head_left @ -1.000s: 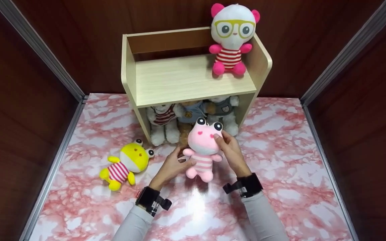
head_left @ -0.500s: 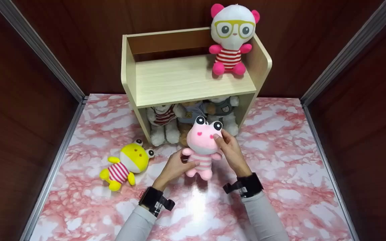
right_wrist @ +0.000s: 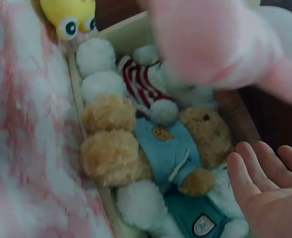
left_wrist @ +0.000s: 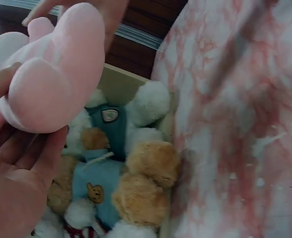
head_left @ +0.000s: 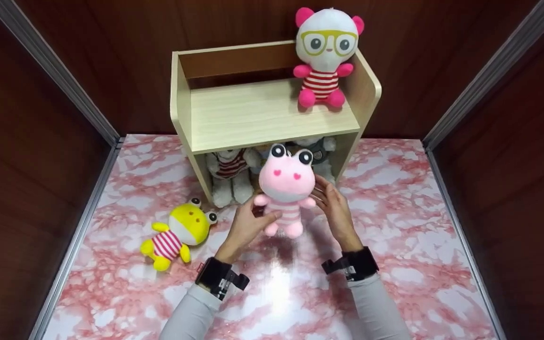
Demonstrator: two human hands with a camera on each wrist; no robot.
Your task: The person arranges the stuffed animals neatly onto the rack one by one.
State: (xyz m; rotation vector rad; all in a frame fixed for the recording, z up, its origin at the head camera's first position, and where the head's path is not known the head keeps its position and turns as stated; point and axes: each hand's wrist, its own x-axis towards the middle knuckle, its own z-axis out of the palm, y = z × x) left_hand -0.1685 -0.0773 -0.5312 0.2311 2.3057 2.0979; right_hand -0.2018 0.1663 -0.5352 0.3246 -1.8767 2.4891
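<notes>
A pink frog plush toy (head_left: 287, 182) with striped body is held upright in front of the shelf in the head view. My left hand (head_left: 246, 224) grips its body, thumb across the front and fingers behind. My right hand (head_left: 334, 208) is at the toy's other side, fingers extended; in the right wrist view the right hand (right_wrist: 272, 183) shows its palm with nothing in it, apart from the plush toy (right_wrist: 210, 39). The left wrist view shows the left hand (left_wrist: 17, 193) under the plush toy's (left_wrist: 51, 74) lower body.
A pale wooden shelf (head_left: 262, 113) stands against the back wall. On top sits a panda plush (head_left: 324, 56) at the right. Several teddy bears, one in a blue top (right_wrist: 163, 148), fill the lower compartment. A yellow frog plush (head_left: 177, 236) lies on the marbled surface (head_left: 409, 236) at left.
The pink frog plush has risen toward the shelf in the left hand's grip. My right hand has let go of its head and opened beside it.
</notes>
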